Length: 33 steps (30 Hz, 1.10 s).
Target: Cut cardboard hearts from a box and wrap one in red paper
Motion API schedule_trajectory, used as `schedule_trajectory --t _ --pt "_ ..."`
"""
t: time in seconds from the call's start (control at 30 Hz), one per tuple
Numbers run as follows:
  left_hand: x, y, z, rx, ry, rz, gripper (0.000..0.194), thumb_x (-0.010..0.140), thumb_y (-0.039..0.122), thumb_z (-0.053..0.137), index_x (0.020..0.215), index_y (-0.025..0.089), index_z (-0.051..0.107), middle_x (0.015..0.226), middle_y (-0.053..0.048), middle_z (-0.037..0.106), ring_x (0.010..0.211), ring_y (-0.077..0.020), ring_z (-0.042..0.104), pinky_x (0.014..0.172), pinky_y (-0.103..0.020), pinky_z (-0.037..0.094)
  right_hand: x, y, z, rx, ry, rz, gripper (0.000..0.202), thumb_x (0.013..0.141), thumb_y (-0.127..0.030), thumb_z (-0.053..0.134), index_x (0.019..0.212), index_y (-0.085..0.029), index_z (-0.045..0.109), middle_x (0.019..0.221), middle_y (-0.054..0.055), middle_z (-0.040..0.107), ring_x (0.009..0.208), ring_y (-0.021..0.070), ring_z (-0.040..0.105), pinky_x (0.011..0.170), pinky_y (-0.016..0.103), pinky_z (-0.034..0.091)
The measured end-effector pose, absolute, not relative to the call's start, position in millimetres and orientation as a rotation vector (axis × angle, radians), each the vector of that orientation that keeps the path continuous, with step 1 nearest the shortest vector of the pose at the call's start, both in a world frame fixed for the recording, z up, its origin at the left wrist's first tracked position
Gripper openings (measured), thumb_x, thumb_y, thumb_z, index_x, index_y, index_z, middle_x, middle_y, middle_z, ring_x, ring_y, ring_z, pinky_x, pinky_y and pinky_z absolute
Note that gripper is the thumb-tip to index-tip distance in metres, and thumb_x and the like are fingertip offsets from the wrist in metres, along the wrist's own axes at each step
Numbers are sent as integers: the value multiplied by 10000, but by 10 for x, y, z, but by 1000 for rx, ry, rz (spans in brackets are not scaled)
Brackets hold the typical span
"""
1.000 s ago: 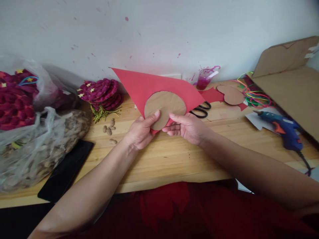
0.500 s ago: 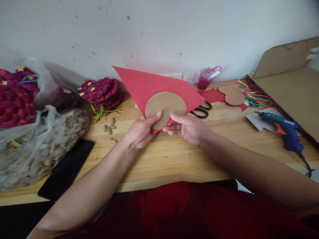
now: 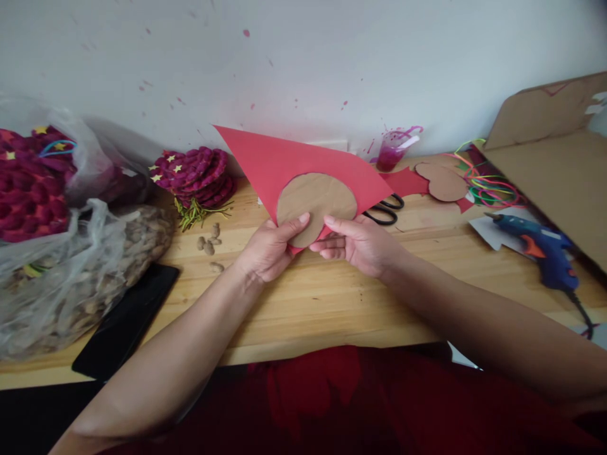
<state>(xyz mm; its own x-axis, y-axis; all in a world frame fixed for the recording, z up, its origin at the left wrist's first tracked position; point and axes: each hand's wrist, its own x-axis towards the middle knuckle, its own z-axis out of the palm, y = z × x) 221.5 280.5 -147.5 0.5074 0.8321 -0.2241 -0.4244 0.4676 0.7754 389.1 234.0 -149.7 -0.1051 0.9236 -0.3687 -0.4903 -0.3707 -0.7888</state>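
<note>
A brown cardboard shape (image 3: 317, 201) with a rounded outline lies against a larger red sheet (image 3: 303, 155), both raised above the wooden table. My left hand (image 3: 275, 248) pinches their lower left edge, thumb on the cardboard and fingers behind. At the lower right, my right hand (image 3: 355, 243) grips the red sheet, its thumb tip at the cardboard's edge and its fingers curled below. Black-handled scissors (image 3: 385, 212) lie just behind my right hand, partly hidden by the sheet.
Left are a bag of peanuts (image 3: 95, 272), a black phone (image 3: 126, 322), loose peanuts (image 3: 208, 244) and stacked purple pieces (image 3: 196, 177). Right are a glue gun (image 3: 540, 243), a cardboard cutout (image 3: 446, 182), coloured cords (image 3: 493, 189), a purple cup (image 3: 391, 151) and a cardboard box (image 3: 550, 170).
</note>
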Motion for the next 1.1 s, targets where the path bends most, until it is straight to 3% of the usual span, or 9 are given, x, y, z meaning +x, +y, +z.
schedule_trajectory --t 0.3,0.53,0.73,0.87,1.0,1.1 --pt "2215 2796 -1469 679 631 851 535 796 113 825 1311 127 682 1146 -138 785 1121 -262 736 1046 -365 562 3896 2346 -1490 -1050 -587 1701 141 857 -303 814 839 -170 769 782 64 796 715 178 779 581 208 622" --pt "2226 2792 -1462 723 637 882 547 786 122 836 1310 127 678 1182 -141 775 1142 -270 727 1066 -387 552 3888 2338 -1444 -1061 -531 1779 144 940 -276 720 881 -158 776 832 85 805 741 186 788 596 212 637" --pt "2216 2808 -1464 733 651 888 368 802 143 822 1160 114 738 1135 -132 788 1103 -257 740 1035 -364 574 3902 2327 -1446 -1030 -573 1818 86 890 -251 769 883 -166 762 872 70 802 795 174 783 643 208 637" --pt "2200 2826 -1422 692 705 881 209 798 135 809 998 93 763 1029 -146 800 1023 -277 760 981 -390 605 3875 2307 -1481 -1017 -825 1730 196 785 -257 856 930 -170 755 912 55 791 815 160 766 672 210 620" --pt "2193 2829 -1377 656 717 878 97 793 123 796 881 104 759 940 -134 801 972 -276 766 933 -386 620 3818 2287 -1503 -1084 -1114 1491 250 695 -240 911 857 -173 732 787 15 745 717 134 708 623 216 579" --pt "2198 2815 -1361 647 706 871 110 784 117 794 889 109 763 943 -130 800 891 -253 769 843 -356 634 3779 2275 -1508 -1102 -1221 1355 205 708 -237 893 824 -188 731 756 -2 728 647 109 646 616 229 555"
